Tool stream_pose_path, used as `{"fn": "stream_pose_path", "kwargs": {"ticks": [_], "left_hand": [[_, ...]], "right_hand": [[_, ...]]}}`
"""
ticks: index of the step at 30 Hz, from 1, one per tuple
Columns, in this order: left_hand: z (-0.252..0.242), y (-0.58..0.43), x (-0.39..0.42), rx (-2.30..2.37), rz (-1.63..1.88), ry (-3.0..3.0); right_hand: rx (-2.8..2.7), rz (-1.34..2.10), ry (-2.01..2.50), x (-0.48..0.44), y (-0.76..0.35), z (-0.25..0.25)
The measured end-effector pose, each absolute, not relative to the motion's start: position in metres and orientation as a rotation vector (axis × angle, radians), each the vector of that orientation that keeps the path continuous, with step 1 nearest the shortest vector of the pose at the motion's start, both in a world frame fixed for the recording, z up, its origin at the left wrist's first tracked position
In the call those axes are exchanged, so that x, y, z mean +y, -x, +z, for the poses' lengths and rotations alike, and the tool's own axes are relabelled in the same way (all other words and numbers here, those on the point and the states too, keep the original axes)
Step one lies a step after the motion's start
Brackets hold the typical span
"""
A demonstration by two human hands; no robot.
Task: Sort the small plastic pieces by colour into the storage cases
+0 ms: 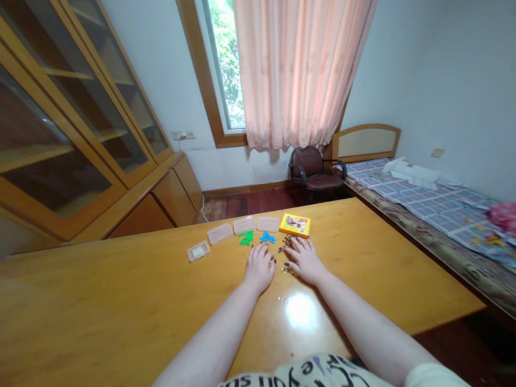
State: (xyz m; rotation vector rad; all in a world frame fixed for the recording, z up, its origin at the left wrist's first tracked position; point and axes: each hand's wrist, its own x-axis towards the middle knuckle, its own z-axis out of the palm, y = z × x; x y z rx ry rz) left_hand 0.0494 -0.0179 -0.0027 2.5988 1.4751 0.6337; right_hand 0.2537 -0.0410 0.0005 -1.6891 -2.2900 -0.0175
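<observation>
My left hand (260,267) lies on the table, palm down with its fingers apart, just below a small pile of blue pieces (267,237). Left of that pile is a heap of green pieces (246,237). My right hand (305,259) rests with fingers spread, partly over small brown pieces (285,243). A few yellow pieces (289,272) lie under and beside its thumb. Beyond the right fingertips sits a yellow box (295,224) with a printed picture. Neither hand visibly grips anything; what lies beneath the palms is hidden.
Several clear plastic containers (220,234) stand in a curved row behind the piles. The leftmost small container (198,251) holds something white. The wooden table (121,301) ends near a bed (419,199) at right. A brown armchair (316,169) stands beyond the far edge.
</observation>
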Motion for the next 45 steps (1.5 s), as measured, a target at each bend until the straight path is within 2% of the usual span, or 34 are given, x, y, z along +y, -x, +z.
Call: {"fn": "stream_pose_path", "kwargs": {"ticks": [16, 28, 33, 40, 45], "left_hand": [[-0.006, -0.055, -0.011, 1.237, 0.368, -2.672], [0.005, -0.081, 0.008, 1.162, 0.243, -2.674], [0.014, -0.080, 0.002, 1.100, 0.335, -2.727], [0.008, -0.076, -0.010, 0.875, 0.348, -2.827], [0.007, -0.089, -0.002, 1.016, 0.348, -2.805]], "right_hand": [[-2.277, 0.034, 1.614, -0.053, -0.269, 0.004], [-2.168, 0.003, 1.770, -0.050, -0.273, 0.002], [-2.122, -0.013, 1.730, -0.050, -0.276, 0.002], [-2.076, 0.150, 1.666, -0.044, -0.284, -0.007], [-1.847, 0.219, 1.616, -0.041, -0.294, -0.013]]}}
